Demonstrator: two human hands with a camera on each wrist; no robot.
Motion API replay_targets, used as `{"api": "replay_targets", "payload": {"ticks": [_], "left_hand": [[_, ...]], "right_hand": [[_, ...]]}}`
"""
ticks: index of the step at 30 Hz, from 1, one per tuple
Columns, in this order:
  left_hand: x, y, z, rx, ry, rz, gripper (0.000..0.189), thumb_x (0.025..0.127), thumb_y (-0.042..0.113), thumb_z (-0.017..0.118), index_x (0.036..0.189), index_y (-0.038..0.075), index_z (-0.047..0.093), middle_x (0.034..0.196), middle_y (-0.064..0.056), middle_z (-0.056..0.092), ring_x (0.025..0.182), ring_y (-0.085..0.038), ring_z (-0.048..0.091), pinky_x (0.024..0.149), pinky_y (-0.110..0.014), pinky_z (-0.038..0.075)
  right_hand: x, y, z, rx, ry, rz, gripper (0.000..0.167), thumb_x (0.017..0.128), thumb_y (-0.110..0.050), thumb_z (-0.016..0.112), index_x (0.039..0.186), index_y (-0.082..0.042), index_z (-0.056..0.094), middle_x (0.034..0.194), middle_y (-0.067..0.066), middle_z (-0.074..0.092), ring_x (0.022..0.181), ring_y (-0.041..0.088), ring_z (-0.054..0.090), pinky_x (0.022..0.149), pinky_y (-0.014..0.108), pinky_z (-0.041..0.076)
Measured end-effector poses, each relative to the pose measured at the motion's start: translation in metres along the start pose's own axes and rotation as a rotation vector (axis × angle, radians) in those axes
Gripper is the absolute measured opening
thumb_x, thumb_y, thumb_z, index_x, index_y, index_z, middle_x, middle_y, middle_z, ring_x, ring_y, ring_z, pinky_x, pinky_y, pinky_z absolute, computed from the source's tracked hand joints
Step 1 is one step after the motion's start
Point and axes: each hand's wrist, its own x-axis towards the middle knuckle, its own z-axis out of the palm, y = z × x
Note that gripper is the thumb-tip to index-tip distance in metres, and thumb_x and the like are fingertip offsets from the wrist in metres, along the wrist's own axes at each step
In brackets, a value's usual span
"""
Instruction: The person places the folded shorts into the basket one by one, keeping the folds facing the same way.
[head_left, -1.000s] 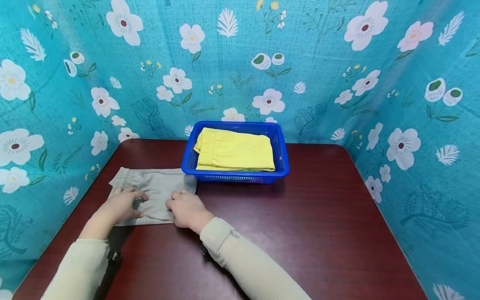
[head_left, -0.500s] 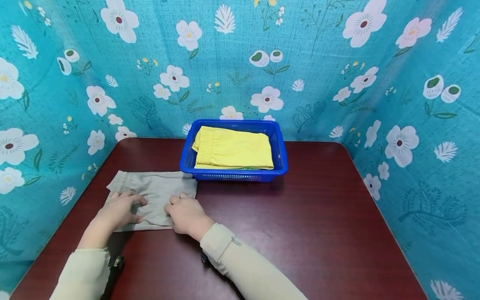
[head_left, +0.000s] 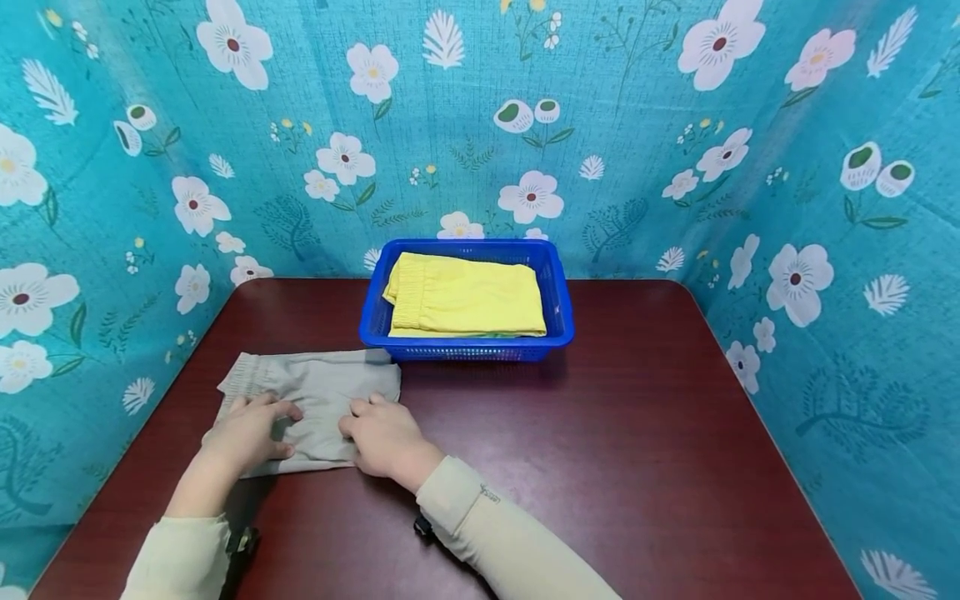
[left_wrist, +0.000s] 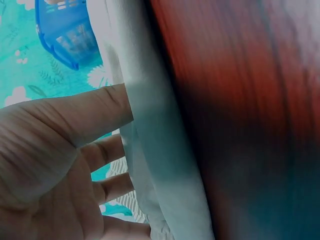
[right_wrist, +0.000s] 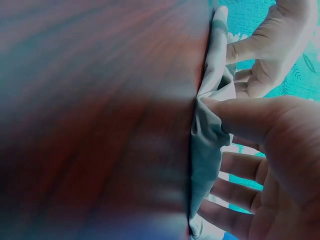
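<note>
A pair of grey elastic-waist pants (head_left: 322, 375) lies folded at the left of the table, waistband to the left. My left hand (head_left: 243, 433) rests spread on the waistband half, thumb apart from the fingers, fingertips touching the cloth. In the left wrist view the thumb (left_wrist: 102, 112) presses against the layered near edge. On the right half, my right hand (head_left: 390, 437) has its fingers bent down onto the fabric. Cloth bunches at the right thumb (right_wrist: 245, 117), which pinches a fold in the right wrist view; its other fingertips reach the cloth too.
A blue plastic basket (head_left: 558, 333) stands at the back middle, close to the grey pants' far right corner. Folded yellow pants (head_left: 472, 296) lie inside it. Floral turquoise curtains (head_left: 630, 150) enclose the dark red-brown table (head_left: 600, 467) at the back and sides.
Both hands and the grey pants have shifted a little toward me and to the right. The blue basket has stayed in place on the table.
</note>
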Motion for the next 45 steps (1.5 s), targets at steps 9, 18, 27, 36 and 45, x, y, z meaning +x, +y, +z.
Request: {"api": "replay_targets", "payload": {"ticks": [9,18,27,36,45], "left_hand": [[-0.007,0.013,0.009,0.025,0.009,0.002,0.050,0.076,0.030,0.091,0.122,0.027,0.070,0.138,-0.021,0.053,0.123,-0.048,0.039,0.062,-0.065,0.050],[-0.014,0.027,0.012,0.048,0.029,0.004,0.049,0.076,0.031,0.091,0.121,0.029,0.070,0.132,-0.016,0.056,0.120,-0.045,0.042,0.054,-0.064,0.047],[-0.019,0.033,0.016,0.057,0.086,0.047,0.049,0.075,0.031,0.092,0.119,0.029,0.071,0.126,-0.012,0.058,0.115,-0.043,0.045,0.053,-0.060,0.046],[-0.018,0.041,0.019,0.075,0.140,0.096,0.049,0.072,0.032,0.093,0.116,0.029,0.073,0.120,-0.009,0.060,0.111,-0.041,0.049,0.060,-0.063,0.050],[-0.016,0.045,0.029,0.092,0.197,0.128,0.051,0.068,0.033,0.094,0.115,0.028,0.074,0.119,-0.008,0.063,0.102,-0.037,0.050,0.057,-0.057,0.049]], "right_hand": [[-0.020,0.004,0.000,0.013,0.025,-0.002,0.025,0.080,-0.039,0.080,0.102,-0.036,0.069,0.104,-0.012,0.059,0.093,0.013,0.051,0.062,0.024,0.044],[-0.033,0.010,-0.001,0.040,0.010,-0.005,0.031,0.078,-0.042,0.083,0.105,-0.036,0.070,0.106,-0.012,0.059,0.094,0.013,0.052,0.062,0.024,0.044],[-0.042,0.012,-0.006,0.044,0.007,-0.004,0.029,0.078,-0.041,0.083,0.102,-0.034,0.070,0.104,-0.012,0.059,0.095,0.013,0.053,0.060,0.025,0.045],[-0.048,0.019,-0.006,0.059,0.000,0.002,0.030,0.077,-0.041,0.084,0.103,-0.034,0.070,0.105,-0.012,0.059,0.096,0.014,0.053,0.061,0.026,0.047],[-0.058,0.025,-0.008,0.072,0.029,-0.010,0.029,0.075,-0.040,0.086,0.099,-0.033,0.070,0.100,-0.012,0.058,0.090,0.013,0.052,0.057,0.025,0.045]]}}
